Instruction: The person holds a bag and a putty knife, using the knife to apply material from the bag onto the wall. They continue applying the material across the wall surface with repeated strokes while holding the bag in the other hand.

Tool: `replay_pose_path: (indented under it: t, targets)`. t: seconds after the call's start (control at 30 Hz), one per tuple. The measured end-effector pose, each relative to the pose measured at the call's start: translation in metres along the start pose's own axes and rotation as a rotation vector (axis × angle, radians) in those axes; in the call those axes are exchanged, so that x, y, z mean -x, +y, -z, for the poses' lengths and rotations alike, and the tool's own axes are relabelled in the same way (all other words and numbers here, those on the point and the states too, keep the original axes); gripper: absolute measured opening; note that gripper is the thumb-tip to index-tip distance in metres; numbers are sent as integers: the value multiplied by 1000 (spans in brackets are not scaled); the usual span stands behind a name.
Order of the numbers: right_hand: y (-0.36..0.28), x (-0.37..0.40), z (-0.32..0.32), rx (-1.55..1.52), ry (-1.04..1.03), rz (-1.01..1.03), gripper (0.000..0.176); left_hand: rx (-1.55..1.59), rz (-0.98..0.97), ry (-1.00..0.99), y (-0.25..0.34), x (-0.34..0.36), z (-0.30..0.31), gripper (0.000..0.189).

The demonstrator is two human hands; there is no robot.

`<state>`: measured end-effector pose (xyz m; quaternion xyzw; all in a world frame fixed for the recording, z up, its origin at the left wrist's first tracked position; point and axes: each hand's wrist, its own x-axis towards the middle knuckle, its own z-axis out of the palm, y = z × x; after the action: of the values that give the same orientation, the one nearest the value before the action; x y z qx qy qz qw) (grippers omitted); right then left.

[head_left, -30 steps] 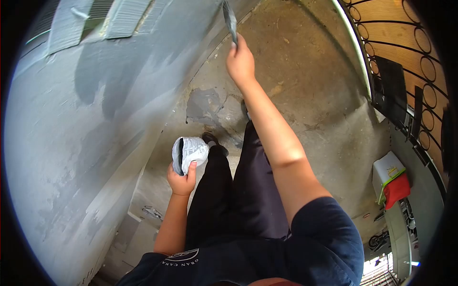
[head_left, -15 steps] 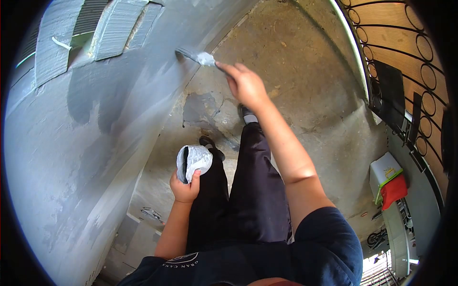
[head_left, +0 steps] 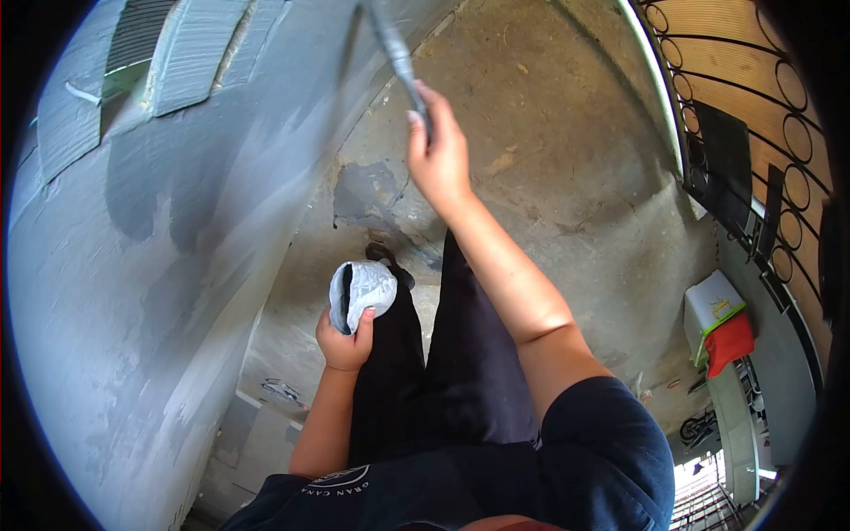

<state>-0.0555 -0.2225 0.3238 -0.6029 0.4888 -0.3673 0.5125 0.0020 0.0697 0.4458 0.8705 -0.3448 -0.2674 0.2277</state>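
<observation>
My right hand (head_left: 440, 164) is closed around the handle of a grey, paint-smeared paintbrush (head_left: 400, 60), held out at arm's length. The brush's far end reaches the top of the view beside the grey wall (head_left: 80, 354), where motion blurs it. Down in front of my legs, my left hand (head_left: 345, 347) grips a small paint pot (head_left: 374, 288), whitish and crumpled outside. The pot is tilted so that its dark opening faces the wall; its contents are hidden. Darker grey, wet-looking patches (head_left: 142, 186) mark the wall's upper part.
Grey-painted cardboard pieces (head_left: 190, 62) cover part of a vent high on the wall. The concrete floor (head_left: 549, 115) has a dark stain near my foot. At right stand a metal grille (head_left: 735, 44) and a white box (head_left: 711, 305) with a red cloth (head_left: 730, 350).
My right hand and the paintbrush have swung upward, farther from my body, and the brush now points more steeply up. My left hand with the pot has barely moved.
</observation>
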Motion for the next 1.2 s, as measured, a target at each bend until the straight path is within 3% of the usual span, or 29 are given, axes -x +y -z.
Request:
replay_pose_path:
  t: [0.17,0.23,0.27,0.33,0.37,0.43,0.57,0.67,0.73,0.77,0.83,0.87,0.97,1.1,1.2]
  targets:
    - [-1,32,-4,-15,-236,136,38,-7,-5,-7,2,2,4,33]
    - [9,42,15,167,-672,43,38,-28,-14,-17,3,5,6,32]
    - [18,43,22,168,-670,42,38,-10,6,-11,4,6,7,31]
    - [37,43,31,384,-988,117,36,10,29,-5,5,9,7,30]
    - [48,42,30,385,-990,119,36,28,27,-3,7,10,7,29]
    - [69,35,25,264,-747,88,32,43,33,3,8,15,6,29]
    - [101,-25,15,115,-450,-48,28,30,58,-34,5,18,4,29]
    - [102,-65,17,182,-345,-143,28,34,54,-49,12,13,5,28]
    - [106,-76,12,163,-32,-212,28,40,33,-36,15,12,5,28]
    - [108,-77,7,162,-33,-214,28,39,34,-36,16,12,5,28]
    - [109,-74,-10,84,234,-206,29,24,30,-41,16,10,6,28]
    - [108,-71,-16,86,234,-207,29,26,31,-43,17,9,7,28]
    - [90,-45,-31,64,-134,-210,32,34,59,-126,16,6,7,28]
    - [84,9,-35,39,-360,-184,31,44,10,-31,16,2,3,28]
    - [90,16,-12,167,-759,62,32,60,19,-33,16,1,4,28]
